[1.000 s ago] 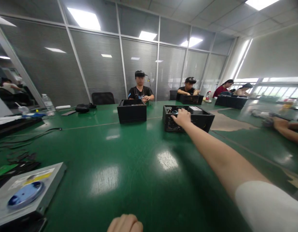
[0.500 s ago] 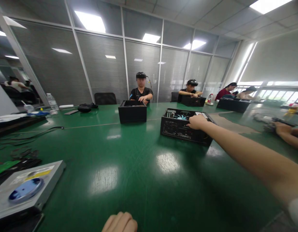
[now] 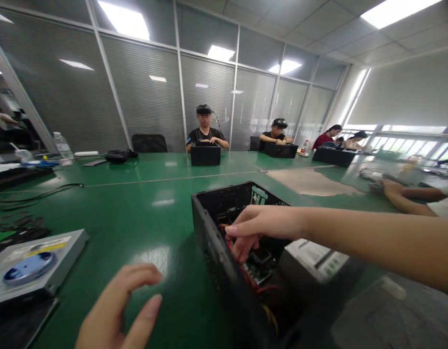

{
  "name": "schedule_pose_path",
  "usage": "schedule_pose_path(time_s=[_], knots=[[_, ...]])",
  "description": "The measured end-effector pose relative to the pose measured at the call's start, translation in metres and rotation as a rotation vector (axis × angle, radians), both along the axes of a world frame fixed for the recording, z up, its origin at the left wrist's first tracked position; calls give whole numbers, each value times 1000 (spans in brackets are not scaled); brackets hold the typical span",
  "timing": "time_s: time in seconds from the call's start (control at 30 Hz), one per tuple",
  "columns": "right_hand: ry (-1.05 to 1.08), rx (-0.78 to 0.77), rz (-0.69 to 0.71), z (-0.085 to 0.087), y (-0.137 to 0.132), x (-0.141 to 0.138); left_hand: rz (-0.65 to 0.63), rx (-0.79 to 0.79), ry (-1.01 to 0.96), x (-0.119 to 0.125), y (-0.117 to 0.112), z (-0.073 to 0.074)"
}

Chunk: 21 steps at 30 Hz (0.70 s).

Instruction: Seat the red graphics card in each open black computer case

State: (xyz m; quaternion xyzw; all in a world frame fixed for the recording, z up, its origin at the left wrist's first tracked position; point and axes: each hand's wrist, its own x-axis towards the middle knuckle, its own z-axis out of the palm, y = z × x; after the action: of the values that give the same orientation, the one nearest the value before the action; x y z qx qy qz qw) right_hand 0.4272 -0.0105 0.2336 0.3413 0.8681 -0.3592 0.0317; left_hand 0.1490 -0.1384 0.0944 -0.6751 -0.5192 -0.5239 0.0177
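One head-worn view only. Scene is viewed forward and slightly down across green table (image 3: 136,213); left hand (image 3: 116,305), right hand (image 3: 251,230) and black case (image 3: 222,271) are framed close, glass partition (image 3: 146,92) far off.

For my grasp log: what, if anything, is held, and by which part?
The left hand holds nothing; the right hand is in the black case, but whether it grips anything cannot be told.

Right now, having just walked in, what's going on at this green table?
A person's right hand reaches into an open black computer case; whether it grips anything is unclear. Their left hand hovers open beside the case, above the green table. A silver optical drive sits further left. Across the table, a co-worker sits behind another black case.
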Motion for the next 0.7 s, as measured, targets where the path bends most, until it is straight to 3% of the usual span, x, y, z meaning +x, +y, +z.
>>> schedule_pose_path(time_s=[0.07,0.13,0.17,0.23,0.3,0.37,0.43,0.5,0.57,0.7], knots=[[144,-90,14,4,9,0,63,-83,-107,-6,25,25],[174,55,-9,5,31,-3,104,-127,-182,-9,61,39],[145,178,-19,4,44,-6,77,-139,-252,-10,81,39],[-7,446,-12,-6,65,-17,-4,-191,-374,-10,117,23],[-232,647,17,-23,78,-31,-83,-253,-489,-11,143,-7],[-428,719,45,-43,83,-44,-42,-328,-546,-15,157,-38],[-514,721,48,-56,84,-53,9,-411,-547,-21,163,-59],[-462,749,54,-58,80,-52,36,-416,-494,-28,166,-69],[-340,738,157,-50,72,-43,54,-408,-454,-34,168,-70],[-308,505,438,-41,49,-13,74,-432,-438,-38,174,-71]])
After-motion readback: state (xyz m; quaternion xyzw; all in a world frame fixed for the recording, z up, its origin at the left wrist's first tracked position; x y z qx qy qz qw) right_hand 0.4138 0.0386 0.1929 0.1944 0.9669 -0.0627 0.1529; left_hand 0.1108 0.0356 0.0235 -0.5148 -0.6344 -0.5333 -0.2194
